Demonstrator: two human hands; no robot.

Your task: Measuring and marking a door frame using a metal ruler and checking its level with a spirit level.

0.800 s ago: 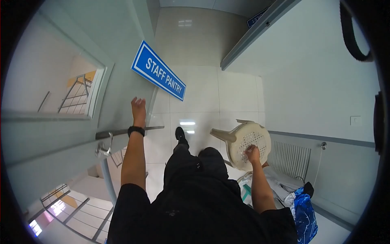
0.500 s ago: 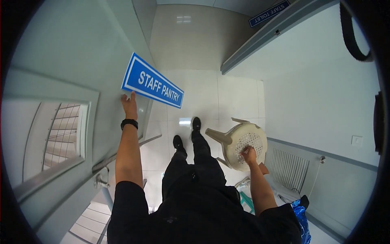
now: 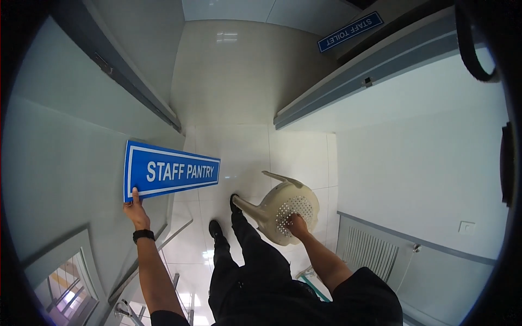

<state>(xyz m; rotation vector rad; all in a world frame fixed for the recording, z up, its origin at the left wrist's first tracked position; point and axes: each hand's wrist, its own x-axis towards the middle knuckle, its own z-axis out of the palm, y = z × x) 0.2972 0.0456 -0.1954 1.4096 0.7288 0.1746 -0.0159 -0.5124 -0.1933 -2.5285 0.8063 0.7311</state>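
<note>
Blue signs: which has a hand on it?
The left sign: the left hand has its thumb over the lower-left corner. The upper-right sign has none.

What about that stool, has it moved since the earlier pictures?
Yes. Judged against the slatted door, the stool in the right hand has moved leftward in the view, farther away from that door.

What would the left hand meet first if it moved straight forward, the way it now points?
Most likely the blue sign: the left hand is at its near left corner, seemingly touching it. Depth beyond is unclear.
</note>
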